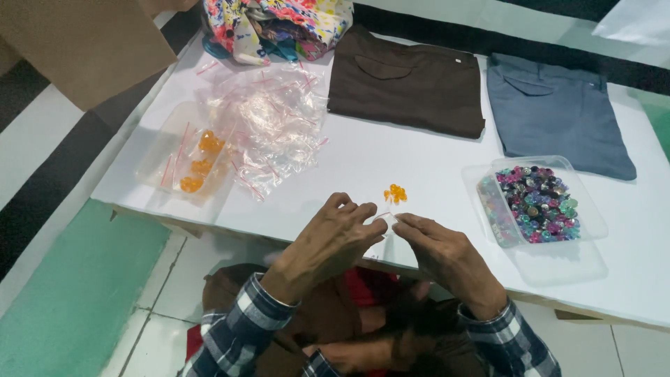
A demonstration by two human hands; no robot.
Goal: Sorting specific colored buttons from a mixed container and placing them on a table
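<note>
My left hand [333, 237] and my right hand [440, 248] meet at the near edge of the white table [391, 150]. Together they pinch a small clear plastic bag [384, 220] between their fingertips. A small pile of orange beads [395, 193] lies on the table just beyond the bag. To the left sits a heap of empty clear zip bags [269, 126] with red strips. A shallow clear tray [183, 157] beside it holds bags filled with orange beads [201, 164].
A clear plastic container [534, 202] of mixed coloured beads sits at the right, on its lid. Folded brown trousers [408, 80] and grey trousers [558, 112] lie at the back. Floral cloth [276, 24] and a cardboard box [84, 42] are at the far left.
</note>
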